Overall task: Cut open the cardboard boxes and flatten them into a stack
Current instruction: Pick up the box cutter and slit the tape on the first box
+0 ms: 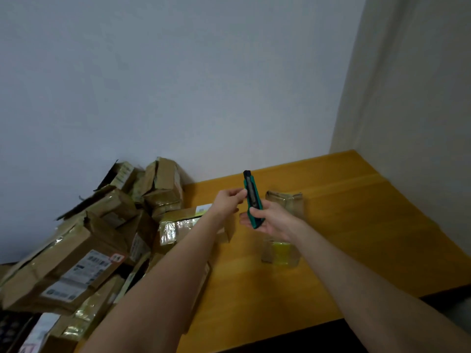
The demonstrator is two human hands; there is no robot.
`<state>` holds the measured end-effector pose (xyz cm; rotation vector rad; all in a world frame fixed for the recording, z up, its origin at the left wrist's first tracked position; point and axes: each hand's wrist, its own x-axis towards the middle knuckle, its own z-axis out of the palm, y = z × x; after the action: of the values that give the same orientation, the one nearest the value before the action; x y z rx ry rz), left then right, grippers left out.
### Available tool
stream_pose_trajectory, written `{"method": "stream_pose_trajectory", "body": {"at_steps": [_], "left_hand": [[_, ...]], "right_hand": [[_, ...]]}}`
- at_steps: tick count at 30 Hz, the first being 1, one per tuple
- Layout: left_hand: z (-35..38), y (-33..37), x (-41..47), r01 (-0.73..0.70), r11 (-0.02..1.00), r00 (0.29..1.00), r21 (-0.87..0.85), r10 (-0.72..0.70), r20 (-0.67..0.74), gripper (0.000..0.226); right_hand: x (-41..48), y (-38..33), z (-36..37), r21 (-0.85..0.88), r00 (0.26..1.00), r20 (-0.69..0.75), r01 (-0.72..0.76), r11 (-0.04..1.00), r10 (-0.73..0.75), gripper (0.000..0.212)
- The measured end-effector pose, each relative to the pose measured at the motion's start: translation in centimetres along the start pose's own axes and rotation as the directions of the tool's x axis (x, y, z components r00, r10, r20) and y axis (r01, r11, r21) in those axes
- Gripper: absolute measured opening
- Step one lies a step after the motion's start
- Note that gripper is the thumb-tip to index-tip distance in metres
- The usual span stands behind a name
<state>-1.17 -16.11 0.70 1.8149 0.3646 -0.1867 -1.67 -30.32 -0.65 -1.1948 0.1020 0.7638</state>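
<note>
A green and black utility knife [252, 197] is held upright above the wooden table [356, 225]. My right hand [271, 220] grips its lower end, fingers curled round the handle. My left hand [229, 200] pinches the knife's side near the middle with fingertips. A heap of taped cardboard boxes [84, 245] fills the left side of the table. One taped box [178, 225] lies just under my left forearm. Under my right hand a small flattened box [283, 230] with clear tape and a yellow label lies on the table.
The table meets a grey wall at the back and a white wall at the right. Its front edge runs from lower middle to the right. Bare wood lies right of the flattened box.
</note>
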Motion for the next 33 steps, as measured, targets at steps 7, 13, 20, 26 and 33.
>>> {"method": "stream_pose_trajectory", "body": {"at_steps": [7, 13, 20, 26, 33], "left_hand": [[1.6, 0.6, 1.0, 0.085, 0.978, 0.996, -0.188, -0.087, -0.003, 0.025], [2.5, 0.3, 1.5, 0.114, 0.955, 0.993, -0.275, -0.111, 0.029, 0.026], [3.6, 0.6, 1.5, 0.114, 0.963, 0.993, -0.246, -0.104, 0.053, 0.027], [4.1, 0.7, 1.3, 0.103, 0.969, 0.994, -0.224, -0.091, 0.064, 0.019], [4.3, 0.6, 1.5, 0.133, 0.967, 0.989, -0.215, -0.117, 0.088, 0.024]], "right_hand": [[-1.0, -0.3, -1.5, 0.078, 0.999, 0.049, 0.021, 0.997, -0.024, 0.046], [-1.4, 0.5, -2.3, 0.015, 0.996, -0.033, 0.082, 0.996, -0.082, 0.028], [-1.0, 1.6, -2.4, -0.043, 0.948, -0.287, 0.133, 0.99, -0.139, 0.029], [-1.3, 1.6, -2.2, -0.119, 0.92, -0.364, 0.11, 0.987, -0.146, 0.028], [-0.8, 1.5, -2.0, -0.19, 0.878, -0.454, 0.072, 0.979, -0.152, 0.036]]}}
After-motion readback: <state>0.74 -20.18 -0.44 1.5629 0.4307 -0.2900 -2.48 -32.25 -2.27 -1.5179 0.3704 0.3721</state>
